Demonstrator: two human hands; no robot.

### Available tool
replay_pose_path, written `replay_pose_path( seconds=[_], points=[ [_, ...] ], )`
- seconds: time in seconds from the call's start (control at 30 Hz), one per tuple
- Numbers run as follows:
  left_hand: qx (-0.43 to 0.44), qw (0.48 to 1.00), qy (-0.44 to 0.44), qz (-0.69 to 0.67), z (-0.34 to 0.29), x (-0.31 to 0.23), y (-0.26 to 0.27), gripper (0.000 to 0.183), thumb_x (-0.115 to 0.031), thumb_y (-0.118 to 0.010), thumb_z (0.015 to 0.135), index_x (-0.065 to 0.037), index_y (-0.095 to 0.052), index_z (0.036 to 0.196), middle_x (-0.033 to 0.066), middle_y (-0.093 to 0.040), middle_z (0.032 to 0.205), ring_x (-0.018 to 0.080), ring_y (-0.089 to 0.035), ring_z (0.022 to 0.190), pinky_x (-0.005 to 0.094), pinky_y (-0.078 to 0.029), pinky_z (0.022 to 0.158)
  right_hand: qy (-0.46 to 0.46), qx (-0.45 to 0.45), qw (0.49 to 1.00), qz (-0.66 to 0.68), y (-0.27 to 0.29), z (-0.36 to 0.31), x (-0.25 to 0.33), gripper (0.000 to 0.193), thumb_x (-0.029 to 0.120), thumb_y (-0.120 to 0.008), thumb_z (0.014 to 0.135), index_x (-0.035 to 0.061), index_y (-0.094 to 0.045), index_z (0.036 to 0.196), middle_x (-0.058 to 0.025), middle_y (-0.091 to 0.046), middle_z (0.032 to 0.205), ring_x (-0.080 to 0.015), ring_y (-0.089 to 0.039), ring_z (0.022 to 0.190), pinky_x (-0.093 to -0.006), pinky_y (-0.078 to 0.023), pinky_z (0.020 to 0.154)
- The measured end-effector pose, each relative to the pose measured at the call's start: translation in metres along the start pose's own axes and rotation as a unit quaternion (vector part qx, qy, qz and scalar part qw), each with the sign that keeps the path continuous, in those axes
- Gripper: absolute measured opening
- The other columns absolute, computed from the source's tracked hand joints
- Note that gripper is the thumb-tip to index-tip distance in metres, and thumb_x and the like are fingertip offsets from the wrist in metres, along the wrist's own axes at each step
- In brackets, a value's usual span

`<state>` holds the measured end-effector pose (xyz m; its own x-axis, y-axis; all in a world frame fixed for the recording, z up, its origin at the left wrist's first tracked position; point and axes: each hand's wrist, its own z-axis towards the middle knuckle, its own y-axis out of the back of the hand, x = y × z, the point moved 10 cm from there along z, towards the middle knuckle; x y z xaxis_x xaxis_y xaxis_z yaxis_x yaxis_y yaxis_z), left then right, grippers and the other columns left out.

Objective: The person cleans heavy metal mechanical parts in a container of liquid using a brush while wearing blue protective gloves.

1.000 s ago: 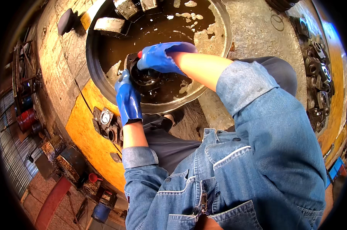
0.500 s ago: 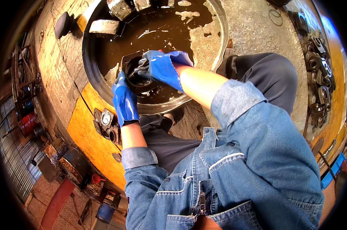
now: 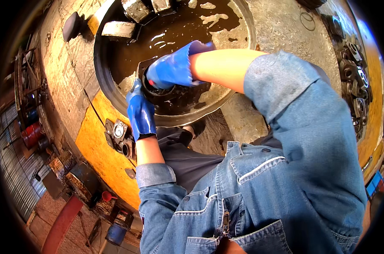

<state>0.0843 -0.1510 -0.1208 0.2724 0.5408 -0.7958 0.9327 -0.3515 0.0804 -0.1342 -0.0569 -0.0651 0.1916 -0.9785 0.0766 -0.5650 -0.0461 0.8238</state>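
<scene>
A wide round metal tub [image 3: 99, 63] holds brown, murky liquid with patches of foam. In its near part sits a dark, hollow metal part [image 3: 144, 68] with a flanged edge, wet and partly in the liquid. My left hand [image 3: 141, 112], in a blue rubber glove, grips the flange at its left side, thumb up along the edge. Reaching into the part's round opening from the right is my right hand [image 3: 168, 73], gloved alike. Its fingers are bent down and hidden behind the glove's back, so whether they hold anything does not show.
Several metal castings [image 3: 119, 29] stand at the tub's far left. Small metal parts [image 3: 120, 129] lie on a yellow board [image 3: 94, 139] left of me. More castings [image 3: 349, 70] line the right side. A dark knob-like object [image 3: 72, 26] stands beyond the tub's left edge.
My right hand has turned over and gone lower into the hollow part, its elbow swinging out to the right. My left hand keeps its grip on the flange.
</scene>
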Motion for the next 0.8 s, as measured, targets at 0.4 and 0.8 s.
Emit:
replay_pose_path(
  seconds=[0.4,0.8],
  points=[
    [-0.001,0.997,-0.049,0.062,-0.009,-0.02,-0.017,0.046,-0.034,-0.054,0.111,0.005,-0.068,0.13,0.0168,-0.075,0.118,0.0235,-0.072,0.1,0.0354,-0.06,0.088,0.876,-0.065,0.477,0.021,-0.043,-0.091,0.043,0.02,0.024,-0.065,0.088,0.0042,-0.065,0.082,-0.0123,-0.065,0.076,-0.032,-0.066,0.067,-0.0425,-0.053,0.061],
    [-0.062,0.997,-0.009,0.039,0.008,-0.005,-0.003,0.044,-0.035,-0.065,0.104,0.004,-0.07,0.124,0.0146,-0.076,0.108,0.0259,-0.073,0.089,0.0387,-0.061,0.081,0.482,0.244,0.814,-0.214,-0.045,-0.056,0.043,0.032,0.024,-0.067,0.091,0.0022,-0.077,0.113,-0.0194,-0.077,0.111,-0.037,-0.075,0.101,-0.0449,-0.058,0.087]
  ],
)
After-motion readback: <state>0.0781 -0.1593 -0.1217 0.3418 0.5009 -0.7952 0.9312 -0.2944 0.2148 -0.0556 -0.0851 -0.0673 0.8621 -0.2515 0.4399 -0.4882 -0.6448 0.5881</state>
